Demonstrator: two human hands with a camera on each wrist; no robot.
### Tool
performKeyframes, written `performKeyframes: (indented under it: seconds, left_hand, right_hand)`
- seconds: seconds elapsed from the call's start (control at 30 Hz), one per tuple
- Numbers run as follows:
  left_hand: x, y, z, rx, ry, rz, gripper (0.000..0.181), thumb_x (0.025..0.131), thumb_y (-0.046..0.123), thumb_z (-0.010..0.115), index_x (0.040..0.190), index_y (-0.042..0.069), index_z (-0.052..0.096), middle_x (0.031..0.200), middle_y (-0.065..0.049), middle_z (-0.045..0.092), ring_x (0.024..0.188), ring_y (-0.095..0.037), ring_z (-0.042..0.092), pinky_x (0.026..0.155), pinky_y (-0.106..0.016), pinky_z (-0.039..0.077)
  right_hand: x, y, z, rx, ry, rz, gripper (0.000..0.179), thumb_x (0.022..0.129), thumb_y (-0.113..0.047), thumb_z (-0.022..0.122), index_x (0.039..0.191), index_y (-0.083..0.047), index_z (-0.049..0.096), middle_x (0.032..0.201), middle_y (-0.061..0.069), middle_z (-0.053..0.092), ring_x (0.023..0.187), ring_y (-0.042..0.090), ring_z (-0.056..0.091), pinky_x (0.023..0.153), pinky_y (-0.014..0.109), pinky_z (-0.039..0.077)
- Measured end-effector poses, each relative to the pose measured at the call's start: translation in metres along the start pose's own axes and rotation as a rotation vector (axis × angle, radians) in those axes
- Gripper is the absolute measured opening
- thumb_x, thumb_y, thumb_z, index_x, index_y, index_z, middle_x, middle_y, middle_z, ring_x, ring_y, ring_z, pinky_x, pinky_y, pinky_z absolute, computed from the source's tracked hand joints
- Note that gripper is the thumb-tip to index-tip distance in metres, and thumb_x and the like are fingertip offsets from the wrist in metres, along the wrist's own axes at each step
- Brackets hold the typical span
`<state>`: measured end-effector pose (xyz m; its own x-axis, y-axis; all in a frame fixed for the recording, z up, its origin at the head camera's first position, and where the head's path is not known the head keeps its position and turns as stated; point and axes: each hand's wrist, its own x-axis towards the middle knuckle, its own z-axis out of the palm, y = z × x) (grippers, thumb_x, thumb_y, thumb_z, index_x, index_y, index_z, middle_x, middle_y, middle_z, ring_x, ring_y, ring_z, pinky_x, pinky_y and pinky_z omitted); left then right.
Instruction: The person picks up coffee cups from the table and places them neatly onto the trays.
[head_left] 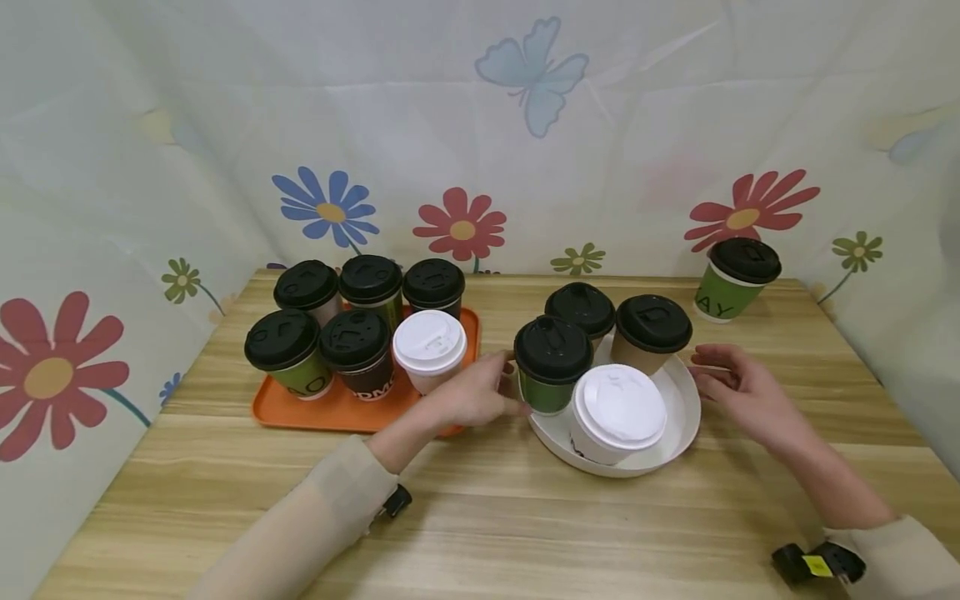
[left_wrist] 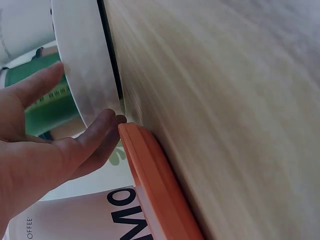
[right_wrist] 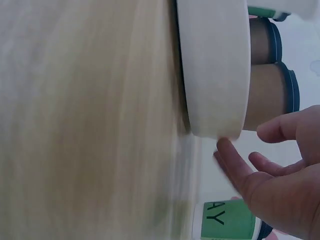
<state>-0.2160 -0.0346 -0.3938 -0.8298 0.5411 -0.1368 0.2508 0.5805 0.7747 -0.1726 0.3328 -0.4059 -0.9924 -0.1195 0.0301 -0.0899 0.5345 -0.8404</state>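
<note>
A round white tray carries a green cup with a black lid, a white-lidded cup and two brown cups with black lids. At its left side, my left hand has its fingertips by the tray wall, the thumb near the rim in the left wrist view. My right hand is at the opposite side, fingers loosely spread; one fingertip meets or nearly meets the wall in the right wrist view. Neither hand grips anything.
Left of the round tray, an orange tray bears several lidded cups, its edge close to my left fingers. A green cup marked "AY" stands alone at the back right of the wooden table. A flowered cloth hangs behind.
</note>
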Motion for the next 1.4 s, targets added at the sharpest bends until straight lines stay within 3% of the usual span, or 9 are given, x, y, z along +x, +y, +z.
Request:
performKeyframes:
  seconds: [0.3, 0.53, 0.6, 0.83, 0.97, 1.03, 1.17, 1.27, 1.4]
  left_hand:
    - [0.002, 0.000, 0.001, -0.030, -0.010, 0.023, 0.094, 0.078, 0.017, 0.093, 0.154, 0.003, 0.038, 0.136, -0.017, 0.056, 0.123, -0.029, 0.054, 0.105, -0.042, 0.044]
    - [0.003, 0.000, 0.005, -0.052, -0.026, 0.050, 0.105, 0.073, 0.016, 0.096, 0.155, 0.000, 0.032, 0.142, -0.019, 0.053, 0.127, -0.032, 0.055, 0.107, -0.041, 0.044]
    - [0.003, 0.000, 0.006, -0.057, -0.026, 0.065, 0.106, 0.072, 0.016, 0.096, 0.155, 0.000, 0.031, 0.143, -0.018, 0.052, 0.128, -0.031, 0.055, 0.108, -0.041, 0.043]
    - [0.004, -0.001, 0.009, -0.043, -0.014, 0.077, 0.102, 0.070, 0.017, 0.098, 0.152, 0.004, 0.037, 0.141, -0.012, 0.055, 0.126, -0.028, 0.056, 0.107, -0.039, 0.044]
    - [0.004, 0.000, 0.011, -0.037, -0.007, 0.085, 0.099, 0.070, 0.017, 0.098, 0.149, 0.004, 0.040, 0.140, -0.012, 0.055, 0.125, -0.028, 0.057, 0.107, -0.039, 0.044]
    - [0.004, -0.001, 0.011, -0.041, -0.007, 0.088, 0.098, 0.070, 0.016, 0.098, 0.148, 0.004, 0.041, 0.141, -0.012, 0.055, 0.126, -0.028, 0.057, 0.107, -0.038, 0.044]
    - [0.004, -0.002, 0.011, -0.042, -0.004, 0.080, 0.098, 0.070, 0.016, 0.098, 0.149, 0.005, 0.041, 0.142, -0.011, 0.055, 0.126, -0.027, 0.057, 0.107, -0.037, 0.044]
    - [0.003, -0.003, 0.011, -0.040, -0.004, 0.082, 0.098, 0.071, 0.017, 0.098, 0.149, 0.005, 0.040, 0.141, -0.010, 0.056, 0.126, -0.027, 0.057, 0.106, -0.037, 0.045]
    - [0.003, -0.003, 0.012, -0.032, -0.001, 0.090, 0.098, 0.072, 0.018, 0.097, 0.150, 0.006, 0.040, 0.139, -0.009, 0.057, 0.124, -0.026, 0.057, 0.106, -0.037, 0.045]
  right_hand:
    - [-0.002, -0.002, 0.007, -0.107, 0.064, -0.058, 0.043, 0.106, -0.006, 0.054, 0.140, 0.017, 0.041, 0.124, 0.030, 0.054, 0.104, 0.007, 0.049, 0.079, 0.006, 0.042]
    - [-0.001, -0.002, 0.006, -0.081, 0.037, -0.052, 0.046, 0.108, -0.009, 0.052, 0.143, 0.016, 0.037, 0.132, 0.033, 0.052, 0.119, 0.038, 0.050, 0.082, 0.005, 0.042]
    - [0.000, -0.002, 0.005, -0.076, 0.033, -0.058, 0.046, 0.108, -0.008, 0.051, 0.143, 0.016, 0.037, 0.133, 0.033, 0.053, 0.120, 0.039, 0.051, 0.083, 0.005, 0.041]
    - [0.003, 0.001, 0.001, -0.042, 0.027, -0.085, 0.045, 0.108, -0.009, 0.052, 0.142, 0.016, 0.039, 0.133, 0.034, 0.054, 0.109, 0.001, 0.053, 0.084, 0.007, 0.045]
    - [0.007, 0.005, -0.006, 0.014, 0.040, -0.078, 0.046, 0.108, -0.009, 0.051, 0.142, 0.018, 0.036, 0.131, 0.036, 0.052, 0.101, -0.007, 0.055, 0.082, 0.013, 0.051]
    - [0.012, 0.008, -0.010, 0.026, 0.070, -0.066, 0.047, 0.108, -0.010, 0.053, 0.141, 0.019, 0.036, 0.129, 0.035, 0.052, 0.098, -0.008, 0.057, 0.080, 0.014, 0.053]
    - [0.025, 0.016, -0.022, 0.068, 0.178, -0.015, 0.044, 0.105, -0.010, 0.057, 0.137, 0.015, 0.040, 0.117, 0.013, 0.058, 0.091, -0.007, 0.058, 0.076, 0.016, 0.055]
    - [0.037, 0.023, -0.034, 0.126, 0.277, 0.047, 0.032, 0.103, -0.014, 0.063, 0.128, -0.002, 0.047, 0.108, -0.005, 0.054, 0.090, -0.005, 0.056, 0.073, 0.014, 0.054]
    - [0.052, 0.031, -0.051, 0.163, 0.394, 0.120, 0.036, 0.098, -0.021, 0.071, 0.122, -0.021, 0.044, 0.109, -0.008, 0.048, 0.091, -0.002, 0.050, 0.072, 0.010, 0.050]
